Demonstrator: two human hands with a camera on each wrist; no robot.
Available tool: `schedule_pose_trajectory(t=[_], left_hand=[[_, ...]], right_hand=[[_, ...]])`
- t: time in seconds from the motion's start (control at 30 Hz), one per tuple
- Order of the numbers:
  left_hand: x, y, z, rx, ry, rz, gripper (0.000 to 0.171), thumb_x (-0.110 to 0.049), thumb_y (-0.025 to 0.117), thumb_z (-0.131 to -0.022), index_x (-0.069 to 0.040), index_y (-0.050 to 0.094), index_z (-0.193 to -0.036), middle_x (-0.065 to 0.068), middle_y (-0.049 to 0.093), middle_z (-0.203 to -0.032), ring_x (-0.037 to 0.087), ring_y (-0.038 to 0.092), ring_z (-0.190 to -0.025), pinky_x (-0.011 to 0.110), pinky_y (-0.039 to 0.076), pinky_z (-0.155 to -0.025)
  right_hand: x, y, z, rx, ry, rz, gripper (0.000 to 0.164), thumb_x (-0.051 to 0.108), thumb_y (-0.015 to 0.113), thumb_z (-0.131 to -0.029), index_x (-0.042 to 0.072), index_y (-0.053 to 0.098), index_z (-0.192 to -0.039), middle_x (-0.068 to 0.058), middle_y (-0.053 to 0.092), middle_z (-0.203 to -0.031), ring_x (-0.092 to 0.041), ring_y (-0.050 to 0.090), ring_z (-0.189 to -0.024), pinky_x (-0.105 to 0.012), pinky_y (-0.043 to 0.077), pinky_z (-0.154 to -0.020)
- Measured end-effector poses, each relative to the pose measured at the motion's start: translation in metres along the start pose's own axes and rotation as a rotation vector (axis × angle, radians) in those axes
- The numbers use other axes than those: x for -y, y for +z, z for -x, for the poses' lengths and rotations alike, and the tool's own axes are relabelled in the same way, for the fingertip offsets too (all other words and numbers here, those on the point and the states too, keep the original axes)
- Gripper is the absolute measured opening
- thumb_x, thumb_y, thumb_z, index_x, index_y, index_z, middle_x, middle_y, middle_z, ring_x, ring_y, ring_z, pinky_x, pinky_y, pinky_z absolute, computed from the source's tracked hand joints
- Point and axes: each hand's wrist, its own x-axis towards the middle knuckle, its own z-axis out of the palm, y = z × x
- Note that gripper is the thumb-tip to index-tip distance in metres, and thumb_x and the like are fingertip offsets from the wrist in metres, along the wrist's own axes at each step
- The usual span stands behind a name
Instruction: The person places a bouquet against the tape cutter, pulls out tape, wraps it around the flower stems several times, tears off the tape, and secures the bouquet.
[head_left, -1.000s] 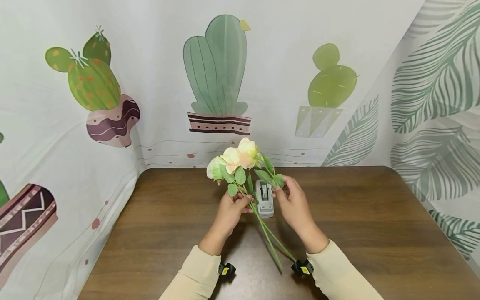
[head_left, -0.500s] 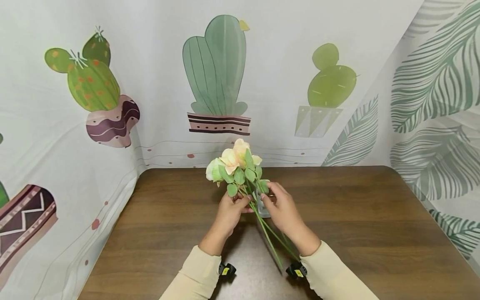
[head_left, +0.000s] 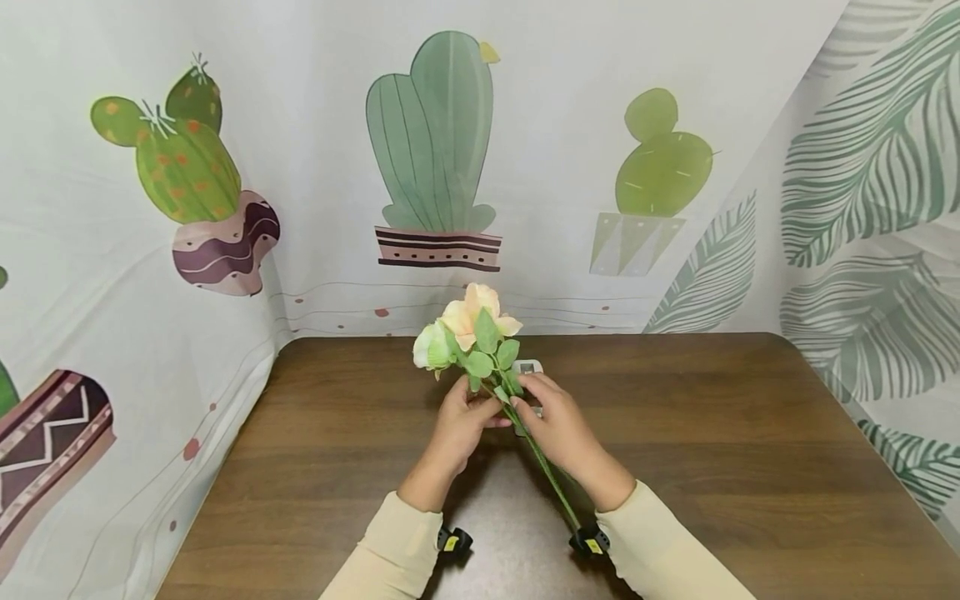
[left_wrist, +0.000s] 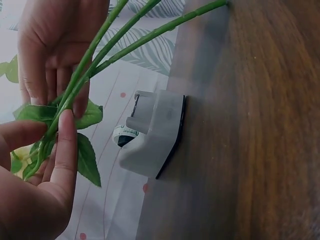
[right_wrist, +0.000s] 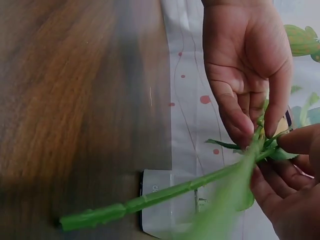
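Above a wooden table [head_left: 712, 433], a left hand [head_left: 459, 417] and right hand [head_left: 555, 421] both pinch artificial rose stems [head_left: 551, 475] together into one bunch, apparently mid-gathering; next likely needs tape from the white tape dispenser [left_wrist: 152, 137] just behind them.

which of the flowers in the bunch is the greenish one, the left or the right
The left bloom. It is pale green-white and sits lower, at the bunch's left edge, above the left hand. The other bloom, higher and to its right, is peach-cream.
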Motion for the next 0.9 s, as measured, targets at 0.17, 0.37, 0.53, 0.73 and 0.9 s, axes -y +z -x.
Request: schedule_pose_trajectory(t=[0.17, 0.37, 0.53, 0.73, 0.9], left_hand=[[0.0008, -0.0006, -0.0009, -0.004, -0.017, -0.003, 0.041, -0.004, 0.063, -0.095, -0.003, 0.053, -0.134, 0.016, 0.063, -0.119, 0.016, 0.069, -0.091, 0.035, 0.063, -0.076], [-0.0016, 0.0006, 0.0003, -0.019, -0.017, 0.042, 0.037, -0.011, 0.058, -0.099, 0.004, 0.052, -0.132, 0.010, 0.066, -0.113, 0.016, 0.070, -0.092, 0.040, 0.063, -0.079], [-0.0015, 0.0006, 0.0012, -0.053, 0.009, 0.044, 0.032, -0.014, 0.056, -0.103, 0.003, 0.055, -0.129, 0.006, 0.067, -0.108, 0.013, 0.071, -0.090, 0.039, 0.063, -0.077], [-0.0006, 0.0006, 0.0020, -0.107, 0.000, 0.029, 0.030, -0.013, 0.054, -0.103, 0.004, 0.056, -0.128, 0.010, 0.068, -0.108, 0.014, 0.072, -0.089, 0.039, 0.063, -0.077], [0.0004, 0.0000, 0.0020, -0.124, -0.008, 0.023, 0.032, -0.011, 0.053, -0.102, 0.003, 0.055, -0.131, 0.013, 0.068, -0.111, 0.015, 0.073, -0.089, 0.040, 0.063, -0.077]], right_hand=[[0.0000, 0.0011, 0.0016, 0.041, -0.017, 0.027, 0.037, 0.008, 0.061, -0.099, 0.007, 0.062, -0.137, -0.009, 0.065, -0.130, -0.024, 0.064, -0.119, -0.041, 0.057, -0.097], [-0.0004, 0.0028, 0.0027, 0.074, -0.095, 0.100, 0.039, 0.002, 0.063, -0.097, 0.003, 0.063, -0.136, -0.009, 0.064, -0.131, -0.024, 0.063, -0.120, -0.042, 0.055, -0.097], [-0.0005, 0.0040, 0.0051, 0.123, -0.177, 0.153, 0.036, 0.000, 0.065, -0.095, -0.003, 0.064, -0.131, -0.012, 0.060, -0.137, -0.028, 0.061, -0.126, -0.044, 0.053, -0.102], [-0.0016, 0.0023, 0.0059, 0.178, -0.183, 0.142, 0.043, 0.001, 0.064, -0.096, 0.002, 0.060, -0.138, -0.009, 0.057, -0.146, -0.029, 0.053, -0.137, -0.044, 0.051, -0.106], [-0.0020, -0.0018, 0.0076, 0.209, -0.180, 0.147, 0.047, 0.002, 0.066, -0.095, 0.008, 0.058, -0.142, -0.008, 0.055, -0.149, -0.028, 0.051, -0.139, -0.044, 0.045, -0.113]])
